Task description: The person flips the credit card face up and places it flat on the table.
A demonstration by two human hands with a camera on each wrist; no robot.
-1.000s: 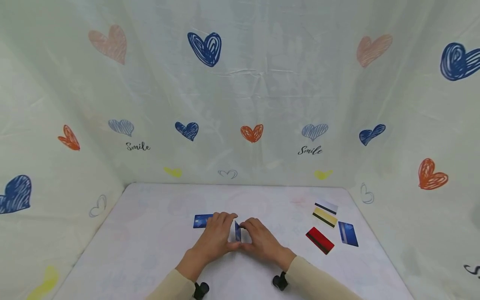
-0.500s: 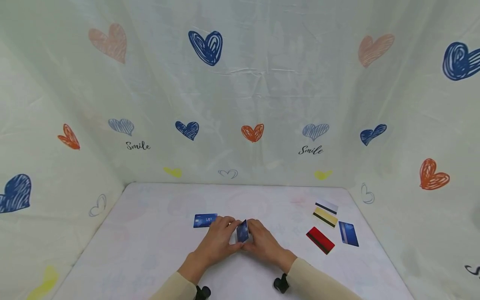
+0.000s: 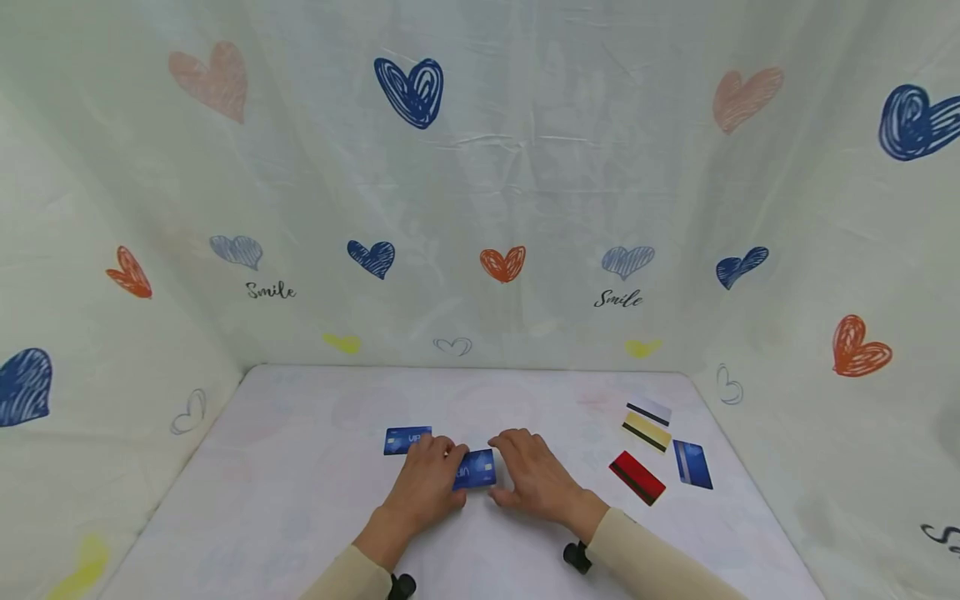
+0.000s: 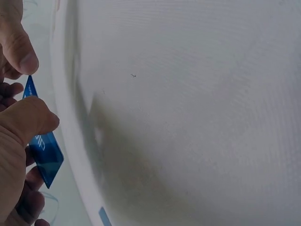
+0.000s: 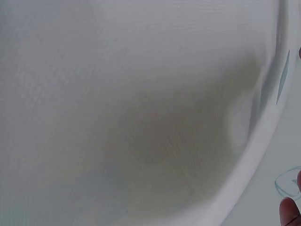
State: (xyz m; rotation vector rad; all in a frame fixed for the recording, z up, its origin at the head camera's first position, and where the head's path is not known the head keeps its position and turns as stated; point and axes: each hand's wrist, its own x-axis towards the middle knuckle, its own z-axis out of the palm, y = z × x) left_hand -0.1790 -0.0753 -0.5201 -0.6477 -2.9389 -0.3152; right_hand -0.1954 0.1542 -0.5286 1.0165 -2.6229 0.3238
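Note:
A blue bank card (image 3: 477, 469) printed "VIP" is pinched by my left hand (image 3: 422, 482), thumb on one face and fingers behind. It faces up, its lettering upside down in the head view. In the left wrist view, the thumb (image 4: 35, 117) crosses the middle of the card (image 4: 47, 157). My right hand (image 3: 531, 475) is spread just right of the card, thumb and fingers apart with nothing between them. Only some fingertips (image 5: 288, 209) of it show at the right wrist view's edge. Behind my left hand lies a second blue VIP card (image 3: 403, 440), its right end partly covered.
At the right of the white table (image 3: 300, 500) lie a red card (image 3: 637, 477), a yellow card (image 3: 647, 431), a white card (image 3: 649, 412) and another blue card (image 3: 693, 464), stripe sides up. A heart-printed curtain (image 3: 555, 200) hangs behind the table.
The card between my hands has turned from standing nearly on edge to lying with its VIP face up. My right hand has let go of it and moved slightly right.

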